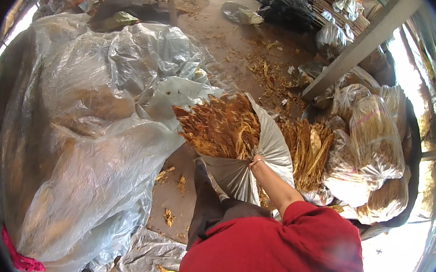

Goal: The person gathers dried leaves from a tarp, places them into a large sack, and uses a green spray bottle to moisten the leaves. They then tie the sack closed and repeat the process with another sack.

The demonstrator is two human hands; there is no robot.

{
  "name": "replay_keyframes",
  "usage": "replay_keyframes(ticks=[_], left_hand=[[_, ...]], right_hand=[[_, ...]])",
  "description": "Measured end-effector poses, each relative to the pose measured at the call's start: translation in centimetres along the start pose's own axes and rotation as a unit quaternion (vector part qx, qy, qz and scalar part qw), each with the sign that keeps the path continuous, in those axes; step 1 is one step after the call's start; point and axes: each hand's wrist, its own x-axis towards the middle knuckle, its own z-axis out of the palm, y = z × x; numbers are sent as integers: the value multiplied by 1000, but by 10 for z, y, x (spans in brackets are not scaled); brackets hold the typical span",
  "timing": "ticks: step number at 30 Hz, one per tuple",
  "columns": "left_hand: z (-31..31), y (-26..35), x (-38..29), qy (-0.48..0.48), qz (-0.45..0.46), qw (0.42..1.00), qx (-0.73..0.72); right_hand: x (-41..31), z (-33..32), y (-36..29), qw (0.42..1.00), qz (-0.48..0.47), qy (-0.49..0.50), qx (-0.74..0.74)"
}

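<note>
My right hand [256,162] is closed around the gathered edge of a whitish sheet [279,136], close to the narrow end of a bundle of dried brown leaves [223,124] that look like tobacco. The leaves fan out away from the hand, and the sheet spreads on both sides of them. My fingers are partly hidden, so whether they also hold the leaf stems cannot be told. My left hand is out of view. Just right of the sheet stands another bundle of yellow-brown leaves [312,150].
Clear plastic sheeting [91,162] covers a large heap on the left. Several filled plastic bags [377,133] are piled at the right, behind a slanting post [354,50]. Leaf scraps [268,75] litter the dirt floor. A grey sheet [150,252] lies near my feet.
</note>
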Motion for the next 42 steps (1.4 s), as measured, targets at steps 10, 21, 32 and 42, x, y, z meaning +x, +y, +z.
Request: replay_keyframes(ticks=[10,21,32,42], left_hand=[[32,281,88,-60,82,978,-184],[54,507,146,-144,206,941,-227],[82,462,121,-88,-19,980,-176],[311,662,87,-68,19,991,-111]], right_hand=[[19,44,-204,983,17,-54,175],[-102,134,-409,945,-37,-61,318],[8,221,-510,923,-15,-81,375],[179,282,-630,975,-7,2,221]])
